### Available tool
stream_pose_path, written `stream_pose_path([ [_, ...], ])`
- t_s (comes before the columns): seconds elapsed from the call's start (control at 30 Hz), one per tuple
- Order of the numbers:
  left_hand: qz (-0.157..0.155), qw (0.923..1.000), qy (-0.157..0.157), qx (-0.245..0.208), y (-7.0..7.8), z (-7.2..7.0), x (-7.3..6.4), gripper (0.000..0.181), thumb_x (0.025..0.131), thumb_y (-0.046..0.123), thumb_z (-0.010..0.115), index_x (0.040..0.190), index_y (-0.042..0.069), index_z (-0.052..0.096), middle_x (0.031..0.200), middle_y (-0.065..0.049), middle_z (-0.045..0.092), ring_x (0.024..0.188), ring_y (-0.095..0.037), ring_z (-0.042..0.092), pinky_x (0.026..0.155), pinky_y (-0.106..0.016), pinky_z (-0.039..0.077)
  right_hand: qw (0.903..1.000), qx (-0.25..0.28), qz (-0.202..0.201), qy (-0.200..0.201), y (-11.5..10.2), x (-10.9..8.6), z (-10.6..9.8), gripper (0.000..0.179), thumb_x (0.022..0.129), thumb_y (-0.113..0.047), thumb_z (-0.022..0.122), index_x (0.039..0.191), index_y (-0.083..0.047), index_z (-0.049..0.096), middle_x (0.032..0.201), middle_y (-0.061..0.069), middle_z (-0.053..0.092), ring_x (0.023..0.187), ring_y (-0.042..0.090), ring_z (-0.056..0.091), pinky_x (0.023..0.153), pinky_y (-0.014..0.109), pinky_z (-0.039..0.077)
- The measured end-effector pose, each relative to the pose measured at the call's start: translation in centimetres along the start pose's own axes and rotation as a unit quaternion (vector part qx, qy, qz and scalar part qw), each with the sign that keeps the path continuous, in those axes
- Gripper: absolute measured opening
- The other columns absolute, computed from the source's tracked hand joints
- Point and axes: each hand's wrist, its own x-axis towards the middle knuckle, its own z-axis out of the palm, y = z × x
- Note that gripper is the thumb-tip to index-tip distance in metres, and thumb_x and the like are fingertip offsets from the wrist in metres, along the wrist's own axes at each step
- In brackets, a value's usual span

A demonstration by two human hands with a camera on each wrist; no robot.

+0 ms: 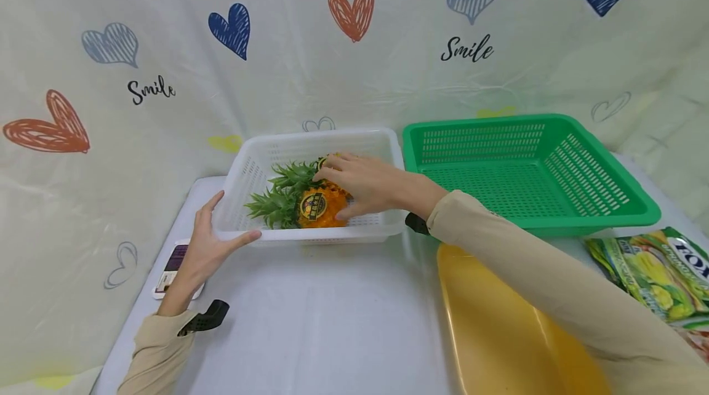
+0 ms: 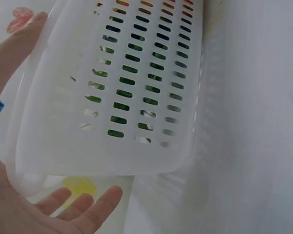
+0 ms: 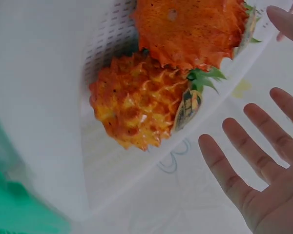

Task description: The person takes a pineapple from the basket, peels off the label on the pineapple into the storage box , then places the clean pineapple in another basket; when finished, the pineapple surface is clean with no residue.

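Two small orange pineapples with green crowns and dark round labels lie side by side in a white plastic basket (image 1: 316,234): a front pineapple (image 1: 332,210) and a back pineapple (image 3: 136,105). Over them my right hand (image 1: 368,183) reaches in from the right, fingers spread; the right wrist view shows a gap between its fingers and the fruit. At the basket's front left corner is my left hand (image 1: 207,250), its thumb along the rim and its other fingers extended outside the wall. The left wrist view shows green leaves through the basket's slots.
A green basket (image 1: 598,226) stands right of the white one. Below my right forearm lies a yellow tray (image 1: 487,321). Colourful food packets (image 1: 659,272) are at the right edge, and a phone-like item (image 1: 172,269) lies behind my left wrist.
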Motion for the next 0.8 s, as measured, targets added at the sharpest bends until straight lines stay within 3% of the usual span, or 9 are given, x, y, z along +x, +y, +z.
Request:
stream_pose_path([
  [0.2, -0.040, 0.9973, -0.012, -0.060, -0.1, 0.1, -0.3, 0.120, 0.086, 0.025, 0.088, 0.169, 0.014, 0.001, 0.162, -0.025, 0.028, 0.136, -0.040, 0.040, 0.110, -0.055, 0.033, 0.9983, 0.018, 0.024, -0.051, 0.2, 1.4, 0.6, 0.079, 0.093, -0.042, 0.081, 0.156, -0.010, 0.045, 0.158, 0.013, 0.042, 0.144, 0.032, 0.043, 0.113, 0.049, 0.044],
  [0.43, -0.055, 0.9958, -0.009, -0.073, 0.0, 0.2, -0.2, 0.120, 0.086, 0.024, 0.088, 0.169, 0.014, 0.001, 0.159, -0.027, 0.034, 0.137, -0.040, 0.041, 0.109, -0.052, 0.035, 0.9952, 0.032, 0.035, -0.086, 0.1, 2.5, 0.2, 0.080, 0.093, -0.037, 0.081, 0.157, -0.009, 0.043, 0.158, 0.014, 0.042, 0.141, 0.032, 0.047, 0.113, 0.050, 0.044],
  [0.57, -0.058, 0.9947, -0.013, -0.084, 0.0, 0.3, -0.1, 0.121, 0.086, 0.022, 0.088, 0.169, 0.014, 0.000, 0.160, -0.027, 0.033, 0.138, -0.041, 0.040, 0.113, -0.055, 0.032, 0.9913, 0.034, 0.050, -0.117, 0.1, 3.0, 0.2, 0.082, 0.093, -0.037, 0.081, 0.159, -0.011, 0.041, 0.162, 0.013, 0.038, 0.145, 0.030, 0.043, 0.113, 0.049, 0.044],
  [0.8, -0.065, 0.9948, -0.020, -0.076, 0.1, 0.3, -0.2, 0.122, 0.086, 0.025, 0.087, 0.169, 0.017, -0.002, 0.157, -0.027, 0.037, 0.134, -0.039, 0.043, 0.108, -0.051, 0.034, 0.9852, 0.066, 0.056, -0.148, 0.6, 3.9, 0.9, 0.086, 0.091, -0.033, 0.084, 0.161, -0.010, 0.039, 0.161, 0.012, 0.038, 0.146, 0.029, 0.039, 0.118, 0.044, 0.040],
])
